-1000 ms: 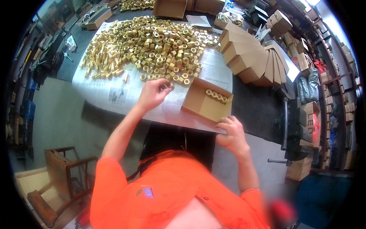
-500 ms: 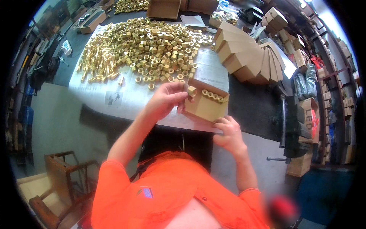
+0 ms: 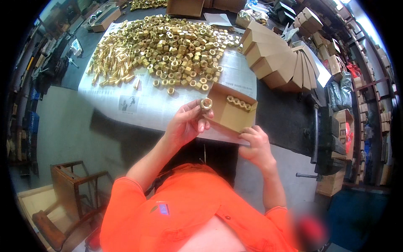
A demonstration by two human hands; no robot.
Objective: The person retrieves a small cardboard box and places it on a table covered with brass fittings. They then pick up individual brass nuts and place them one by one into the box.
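Observation:
Between thumb and fingertips, my left hand [image 3: 184, 124] holds up a brass hex nut [image 3: 206, 104], its threaded hole showing, beside the left edge of an open cardboard box [image 3: 228, 117]. My right hand [image 3: 258, 145] grips the near right corner of that box, fingers bent over its wall. Inside the box, a short row of brass nuts [image 3: 239, 103] stands along the far wall. A large heap of brass nuts [image 3: 176, 50] lies beyond, on newspaper [image 3: 159, 103]. Left of it is a pile of slim brass pins [image 3: 109, 63].
At right on the dark table [image 3: 275, 109], a fanned row of nested cardboard boxes [image 3: 273, 59] lies beside a vise [image 3: 327, 138]. Another cardboard box [image 3: 184, 7] stands at the back. A wooden chair [image 3: 73, 189] is on the floor at lower left.
My left hand has drawn the nut slightly back toward me and turned it so its hole faces up. The right hand keeps its hold on the box. The whole view has shifted slightly.

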